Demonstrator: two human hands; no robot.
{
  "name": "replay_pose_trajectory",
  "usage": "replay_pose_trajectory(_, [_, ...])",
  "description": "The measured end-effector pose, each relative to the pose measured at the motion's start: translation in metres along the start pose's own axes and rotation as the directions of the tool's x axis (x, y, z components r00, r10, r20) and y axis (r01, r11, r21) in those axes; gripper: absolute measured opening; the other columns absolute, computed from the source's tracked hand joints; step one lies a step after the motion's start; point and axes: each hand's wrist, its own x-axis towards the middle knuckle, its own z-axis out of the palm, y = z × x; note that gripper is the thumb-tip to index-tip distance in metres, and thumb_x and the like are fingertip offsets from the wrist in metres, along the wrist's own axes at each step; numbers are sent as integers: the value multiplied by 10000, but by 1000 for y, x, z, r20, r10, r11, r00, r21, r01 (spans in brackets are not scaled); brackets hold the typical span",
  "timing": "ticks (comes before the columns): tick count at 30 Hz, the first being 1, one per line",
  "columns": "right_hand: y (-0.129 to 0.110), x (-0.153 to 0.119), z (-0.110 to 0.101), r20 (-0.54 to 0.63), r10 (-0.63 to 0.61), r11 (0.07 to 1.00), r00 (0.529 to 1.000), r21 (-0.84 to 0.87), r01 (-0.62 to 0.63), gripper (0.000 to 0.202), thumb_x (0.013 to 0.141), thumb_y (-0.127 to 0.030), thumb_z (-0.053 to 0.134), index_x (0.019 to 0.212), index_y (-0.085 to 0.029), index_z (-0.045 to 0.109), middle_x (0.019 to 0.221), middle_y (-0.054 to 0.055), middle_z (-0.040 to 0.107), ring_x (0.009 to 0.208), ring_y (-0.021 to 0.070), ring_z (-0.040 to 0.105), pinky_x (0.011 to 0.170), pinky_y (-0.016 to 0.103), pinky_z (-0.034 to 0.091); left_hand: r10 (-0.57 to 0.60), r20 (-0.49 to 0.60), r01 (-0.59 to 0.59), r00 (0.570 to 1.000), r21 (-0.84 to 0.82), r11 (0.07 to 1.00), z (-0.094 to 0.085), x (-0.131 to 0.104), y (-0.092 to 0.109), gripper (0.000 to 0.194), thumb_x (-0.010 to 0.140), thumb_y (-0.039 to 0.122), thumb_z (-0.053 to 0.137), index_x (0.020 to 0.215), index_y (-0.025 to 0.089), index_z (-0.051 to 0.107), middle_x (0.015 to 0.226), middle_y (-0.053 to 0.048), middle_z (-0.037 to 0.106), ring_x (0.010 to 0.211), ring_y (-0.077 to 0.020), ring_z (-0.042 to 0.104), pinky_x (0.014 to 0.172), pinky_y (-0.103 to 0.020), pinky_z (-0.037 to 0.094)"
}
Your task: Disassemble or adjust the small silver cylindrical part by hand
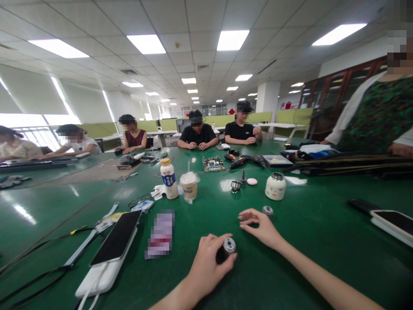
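My left hand [209, 265] is wrapped round a small metal cylinder [229, 245], which stands upright with its round silver end up, between thumb and fingers. To its right and a little farther off, my right hand [262, 229] hovers over the green table [309, 267] with its fingers apart and nothing between them. A small round metal part [267, 210] lies just beyond my right hand. Farther away are a shiny metal piece [235, 186], a dark pointed part [243, 177] and a pink oval object [252, 182].
A cream jar [275, 187], a bottle [169, 179] and a plastic cup [189, 187] stand ahead. Left lie a phone [116, 237] on a white block and cables. A circuit board [213, 163] and power drill [238, 162] lie farther back. Several people sit opposite.
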Motion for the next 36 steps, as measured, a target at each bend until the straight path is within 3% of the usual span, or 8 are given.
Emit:
replay_pose_trajectory(3, [-22,-3,8,1,-12,999,1000,53,12,359,753,-310,751,1043,-184,580,1055,90,700,872,221,741,871,420,578,11,-2,-11,1000,7,1000,0,0,0,402,836,277,665,1236,265,627,1001,-57,700,939,-250,594,874,-395,443])
replay_pose_trajectory(7, [-62,-16,25,152,-54,984,987,174,27,291,783,-250,735,1026,-194,586,1061,74,693,906,222,732,861,399,578,30,2,-30,1000,11,999,0,2,1,363,830,243,667,1192,258,646,961,-47,702,901,-243,600,837,-382,446])
replay_pose_trajectory(11, [-82,-26,32,198,-74,994,977,98,56,210,798,-179,704,993,-204,630,1006,44,707,918,214,719,880,380,556,40,-12,-40,999,6,999,1,2,1,299,825,211,667,1122,239,664,936,-37,701,899,-237,602,830,-373,441])
replay_pose_trajectory(17, [-78,-28,36,170,-79,997,982,-4,81,222,785,-105,665,970,-229,663,933,9,722,876,200,707,849,343,545,47,-19,-46,999,8,999,2,1,0,225,836,215,650,1059,229,675,957,-44,699,915,-235,598,839,-371,441])
replay_pose_trajectory(21, [-77,-28,37,97,-94,988,991,-116,105,243,744,-144,733,960,-238,673,929,1,708,759,184,687,812,343,530,49,-9,-49,999,-3,999,2,1,0,320,830,219,661,1148,253,654,1004,-46,711,928,-242,604,845,-378,440])
replay_pose_trajectory(36, [-69,-31,45,47,-108,992,993,-65,110,283,742,-65,639,969,-234,653,937,6,699,827,181,674,790,314,532,58,12,-58,998,-15,998,-2,3,1,451,822,188,666,1254,303,606,1064,-21,711,941,-231,606,860,-370,431])
